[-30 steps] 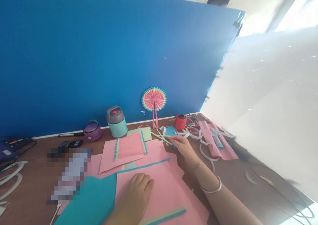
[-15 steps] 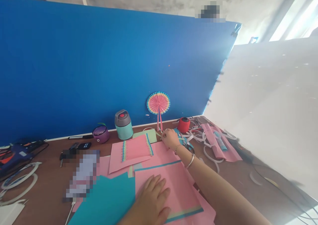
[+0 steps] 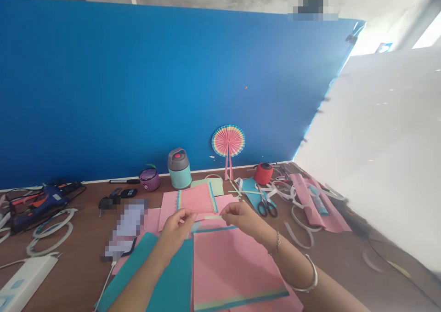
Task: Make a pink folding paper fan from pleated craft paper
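My right hand pinches the right end of a short pale green paper strip. Thumb and fingers of my left hand are pressed together just left of the strip; what they hold, if anything, I cannot make out. Beneath my hands lies a pink sheet with a blue stripe along its top and a yellow-green and blue band along its bottom. Left of it is a teal sheet, partly under my left forearm. Just beyond my hands rests a pleated pink paper piece with striped edges.
A round paper fan leans against the blue partition. Scissors, a red cylinder and paper scraps lie right. A teal jar, purple cup, phone, glue gun and power strip stand left.
My right hand has come back from the strips near the fan with a pale green strip. My left hand has lifted off the pink sheet and closed near the strip.
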### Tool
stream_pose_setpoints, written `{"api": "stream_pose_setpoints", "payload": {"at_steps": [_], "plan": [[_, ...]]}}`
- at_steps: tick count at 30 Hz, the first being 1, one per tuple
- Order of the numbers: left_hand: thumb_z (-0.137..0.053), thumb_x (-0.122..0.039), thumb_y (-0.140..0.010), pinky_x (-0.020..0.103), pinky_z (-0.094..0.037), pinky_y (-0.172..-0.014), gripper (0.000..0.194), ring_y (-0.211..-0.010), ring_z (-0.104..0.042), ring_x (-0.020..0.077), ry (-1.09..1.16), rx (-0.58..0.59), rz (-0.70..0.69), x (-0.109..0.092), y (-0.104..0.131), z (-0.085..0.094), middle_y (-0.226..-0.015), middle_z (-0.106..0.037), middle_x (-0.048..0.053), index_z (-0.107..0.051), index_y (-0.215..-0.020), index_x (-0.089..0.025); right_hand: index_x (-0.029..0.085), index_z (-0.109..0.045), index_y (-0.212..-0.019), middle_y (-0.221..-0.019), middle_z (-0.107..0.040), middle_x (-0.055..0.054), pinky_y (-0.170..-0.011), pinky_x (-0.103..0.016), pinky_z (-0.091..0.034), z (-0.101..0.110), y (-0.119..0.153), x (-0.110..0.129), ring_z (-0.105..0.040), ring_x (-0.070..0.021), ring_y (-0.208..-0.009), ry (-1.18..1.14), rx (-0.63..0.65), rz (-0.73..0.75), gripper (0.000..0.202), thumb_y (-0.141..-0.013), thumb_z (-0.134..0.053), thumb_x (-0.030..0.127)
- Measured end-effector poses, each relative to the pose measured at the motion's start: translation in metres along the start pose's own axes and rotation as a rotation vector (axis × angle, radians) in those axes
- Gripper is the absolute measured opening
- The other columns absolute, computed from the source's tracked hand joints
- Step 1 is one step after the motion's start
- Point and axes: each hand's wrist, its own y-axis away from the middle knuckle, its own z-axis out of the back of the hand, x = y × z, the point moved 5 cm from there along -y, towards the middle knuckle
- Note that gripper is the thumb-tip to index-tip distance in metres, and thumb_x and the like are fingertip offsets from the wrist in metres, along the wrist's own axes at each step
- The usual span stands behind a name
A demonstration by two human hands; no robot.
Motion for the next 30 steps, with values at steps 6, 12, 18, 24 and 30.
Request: {"api": "stream_pose_setpoints", "payload": {"at_steps": [6,12,18,24,30], "plan": [[-0.053,-0.053,-0.074,0.03,-0.045,-0.073,0.035,-0.082,-0.057,0.0209,-0.035,0.068,0.025,-0.003,0.0,-0.006,-0.085,-0.064,0.003,-0.063,-0.075,-0.02,0.015,-0.063,-0.071,-0.065,-0.059,0.0,-0.061,-0.023,-0.038,-0.009,0.0,-0.006,-0.052,-0.0119,-0.063,-0.034,-0.001,-0.037,0.012,-0.069,-0.053,0.021],[-0.055,-0.043,-0.072,0.03,-0.045,-0.07,0.025,-0.075,-0.055,0.0187,-0.061,0.056,-0.05,-0.002,0.0,-0.012,-0.079,-0.057,0.002,-0.057,-0.063,-0.02,0.015,-0.061,-0.069,-0.063,-0.059,0.0,-0.06,-0.022,-0.038,-0.016,-0.001,-0.009,-0.051,-0.0123,-0.063,-0.024,0.014,-0.032,0.011,-0.068,-0.051,0.02],[-0.052,-0.036,-0.072,0.031,-0.046,-0.075,0.022,-0.083,-0.056,0.0207,-0.191,0.009,-0.084,0.009,0.0,-0.002,-0.079,-0.056,0.002,-0.054,-0.056,-0.021,0.015,-0.059,-0.067,-0.063,-0.059,-0.001,-0.054,-0.021,-0.036,-0.015,0.0,-0.012,-0.051,-0.012,-0.059,0.068,-0.017,-0.033,0.01,-0.069,-0.049,0.015],[-0.049,-0.034,-0.074,0.036,-0.043,-0.081,0.021,-0.086,-0.055,0.0224,-0.369,-0.027,-0.115,0.032,-0.001,-0.006,-0.08,-0.058,0.003,-0.056,-0.059,-0.021,0.017,-0.065,-0.075,-0.072,-0.066,-0.004,-0.058,-0.022,-0.036,-0.016,0.001,-0.018,-0.057,-0.0155,-0.066,0.395,-0.117,0.037,0.021,-0.07,-0.046,0.009],[-0.048,-0.029,-0.076,0.037,-0.041,-0.08,0.018,-0.088,-0.055,0.0233,-0.518,-0.063,-0.138,0.037,-0.001,-0.012,-0.084,-0.061,0.003,-0.06,-0.065,-0.022,0.018,-0.066,-0.085,-0.078,-0.068,-0.004,-0.062,-0.022,-0.035,-0.019,0.0,-0.032,-0.058,-0.0161,-0.071,0.519,-0.165,0.076,0.028,-0.068,-0.046,0.007]]}}
